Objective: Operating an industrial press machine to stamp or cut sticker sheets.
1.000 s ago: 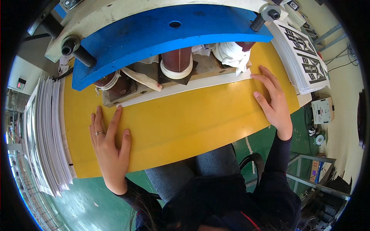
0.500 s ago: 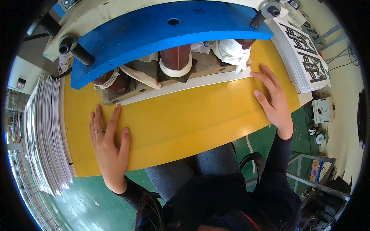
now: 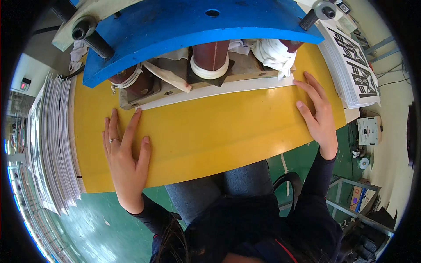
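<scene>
at your far left, a tall stack of paper sheets is by the side of the yellow bench. next is your left hand, flat on the bench, fingers spread wide, with nothing gripped. the tip of its pointing finger is right at the left end of a long white strip.

the strip is ahead of both your hands, along the near edge of a metal base. its long way goes from left to right, with the right end a bit farther from you. the base has dark red posts under a blue plate.

your right hand is open too, gripping nothing, its pointing finger at the strip's right end. so each hand is near one end. you can't tell how hard they press. past it is another paper stack.
</scene>
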`<state>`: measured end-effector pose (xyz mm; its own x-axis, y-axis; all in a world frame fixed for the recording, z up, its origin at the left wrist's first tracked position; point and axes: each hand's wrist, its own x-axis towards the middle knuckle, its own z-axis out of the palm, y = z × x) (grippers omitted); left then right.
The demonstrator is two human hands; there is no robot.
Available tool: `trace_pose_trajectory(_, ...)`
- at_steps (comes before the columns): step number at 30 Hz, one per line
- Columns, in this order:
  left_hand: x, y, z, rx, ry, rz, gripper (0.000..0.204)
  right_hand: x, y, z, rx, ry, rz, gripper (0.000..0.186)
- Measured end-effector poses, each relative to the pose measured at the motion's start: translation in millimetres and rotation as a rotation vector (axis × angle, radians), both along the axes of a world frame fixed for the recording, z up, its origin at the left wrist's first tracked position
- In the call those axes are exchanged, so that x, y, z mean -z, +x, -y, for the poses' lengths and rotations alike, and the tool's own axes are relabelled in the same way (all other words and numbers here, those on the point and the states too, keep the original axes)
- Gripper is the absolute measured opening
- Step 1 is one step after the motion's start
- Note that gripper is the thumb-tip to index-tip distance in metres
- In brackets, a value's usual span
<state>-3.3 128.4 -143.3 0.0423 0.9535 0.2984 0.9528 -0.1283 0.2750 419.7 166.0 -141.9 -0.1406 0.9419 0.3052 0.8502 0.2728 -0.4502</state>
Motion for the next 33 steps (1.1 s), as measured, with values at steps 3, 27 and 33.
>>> trace_pose_trajectory(3, 0.1, 0.1, 0.4, 0.0, 0.009, -0.007, 0.05, -1.2, -1.4, 0.5, 0.005, -0.011, -0.007, 0.042)
trace_pose_trajectory(27, -0.1, -0.4, -0.2, -0.003, 0.02, -0.015, 0.05, -1.3, -0.9, -1.6, -0.001, -0.015, 0.01, 0.042)
trace_pose_trajectory(33, -0.3, 0.4, 0.5, -0.006, 0.006, 0.002, 0.05, -1.2, -0.7, -1.0, 0.002, -0.022, 0.001, 0.042)
